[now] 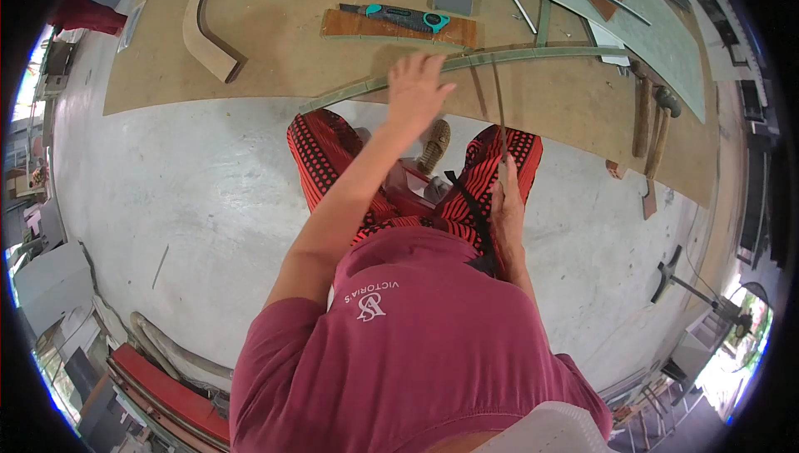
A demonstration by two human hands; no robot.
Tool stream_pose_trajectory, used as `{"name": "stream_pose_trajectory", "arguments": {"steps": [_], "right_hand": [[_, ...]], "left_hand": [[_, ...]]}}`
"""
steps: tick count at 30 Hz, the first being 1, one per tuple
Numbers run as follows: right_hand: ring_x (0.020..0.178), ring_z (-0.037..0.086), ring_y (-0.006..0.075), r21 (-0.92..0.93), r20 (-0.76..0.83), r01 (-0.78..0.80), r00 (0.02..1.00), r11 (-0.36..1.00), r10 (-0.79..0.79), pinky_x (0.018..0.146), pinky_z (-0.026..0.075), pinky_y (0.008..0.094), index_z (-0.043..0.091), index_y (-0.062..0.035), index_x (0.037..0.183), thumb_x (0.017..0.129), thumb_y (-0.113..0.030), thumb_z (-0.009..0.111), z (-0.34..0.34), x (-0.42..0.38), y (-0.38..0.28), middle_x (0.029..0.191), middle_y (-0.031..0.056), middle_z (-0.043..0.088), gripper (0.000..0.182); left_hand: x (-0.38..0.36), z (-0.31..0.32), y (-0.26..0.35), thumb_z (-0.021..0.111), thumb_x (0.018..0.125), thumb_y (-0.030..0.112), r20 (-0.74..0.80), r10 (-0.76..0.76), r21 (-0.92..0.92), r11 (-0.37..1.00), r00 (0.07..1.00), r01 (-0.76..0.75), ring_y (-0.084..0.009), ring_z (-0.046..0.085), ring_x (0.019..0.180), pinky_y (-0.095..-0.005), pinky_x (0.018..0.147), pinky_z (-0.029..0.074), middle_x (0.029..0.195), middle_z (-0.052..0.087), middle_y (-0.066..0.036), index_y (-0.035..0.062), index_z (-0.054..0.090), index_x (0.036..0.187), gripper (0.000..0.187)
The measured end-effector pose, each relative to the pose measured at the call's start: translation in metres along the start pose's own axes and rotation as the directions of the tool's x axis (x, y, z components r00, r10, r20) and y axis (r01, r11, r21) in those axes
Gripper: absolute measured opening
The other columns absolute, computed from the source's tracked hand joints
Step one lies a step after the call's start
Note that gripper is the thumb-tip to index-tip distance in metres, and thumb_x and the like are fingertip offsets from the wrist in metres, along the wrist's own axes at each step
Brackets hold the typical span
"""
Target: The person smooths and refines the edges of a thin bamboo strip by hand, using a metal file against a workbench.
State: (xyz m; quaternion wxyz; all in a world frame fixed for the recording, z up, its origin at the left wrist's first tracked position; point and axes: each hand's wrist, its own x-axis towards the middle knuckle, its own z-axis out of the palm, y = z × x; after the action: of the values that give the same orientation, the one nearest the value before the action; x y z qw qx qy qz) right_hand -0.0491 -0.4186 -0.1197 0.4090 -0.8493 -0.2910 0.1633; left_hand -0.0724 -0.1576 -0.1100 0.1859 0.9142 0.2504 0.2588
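Left arm [354, 184] extended forward, angled inward; left hand [416, 91] open, palm down, fingers apart, thumb out to the right. Right arm [519, 266] lower, close to body; right hand [508, 199] closed in a grip, pointing forward.

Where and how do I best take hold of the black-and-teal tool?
Grip the black-and-teal tool by its dark middle, coming from above, one finger side near, the other far. It lies lengthwise along the wooden strip, so its narrow width suits a crosswise grip. I'd avoid the thin left tip, possibly a blade.
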Motion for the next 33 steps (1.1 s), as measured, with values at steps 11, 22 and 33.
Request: {"name": "stream_pose_trajectory", "arguments": {"steps": [11,22,33], "right_hand": [[0.111,0.056,0.0372,-0.039,0.085,-0.018,0.996,0.999,0.022,0.088,0.049,0.0431,0.031,-0.0095,0.145,0.095,-0.002,0.044,0.003,-0.011,-0.011,0.125,0.0209,0.054,0.052],[0.113,0.054,0.0394,-0.074,0.085,0.126,0.989,0.989,-0.119,0.092,0.048,0.0458,0.028,-0.0103,0.145,0.093,-0.002,0.045,0.006,-0.021,-0.008,0.138,0.0179,0.046,0.055],[0.095,0.06,0.0417,-0.109,0.06,0.042,0.998,0.993,-0.035,0.077,0.052,0.0482,0.03,-0.0154,0.146,0.094,-0.006,0.044,0.014,-0.023,-0.022,0.11,0.0243,0.058,0.054]], "left_hand": [[-0.009,0.048,0.005,0.073,0.075,0.014,-0.04,0.062,-0.052,0.997,0.997,-0.064,-0.0301,0.05,0.099,-0.0425,0.081,0.036,0.107,0.053,-0.009,0.0105,0.063,0.107,0.034],[-0.004,0.046,0.012,0.073,0.075,0.016,-0.055,0.004,-0.046,0.999,0.998,-0.007,-0.0308,0.05,0.097,-0.0444,0.08,0.037,0.101,0.053,-0.008,0.0131,0.065,0.104,0.031],[-0.004,0.051,0.015,0.072,0.076,0.015,-0.018,-0.026,0.015,1.0,0.999,0.027,-0.031,0.049,0.096,-0.0454,0.079,0.037,0.1,0.053,-0.008,0.0142,0.063,0.104,0.03]]}}
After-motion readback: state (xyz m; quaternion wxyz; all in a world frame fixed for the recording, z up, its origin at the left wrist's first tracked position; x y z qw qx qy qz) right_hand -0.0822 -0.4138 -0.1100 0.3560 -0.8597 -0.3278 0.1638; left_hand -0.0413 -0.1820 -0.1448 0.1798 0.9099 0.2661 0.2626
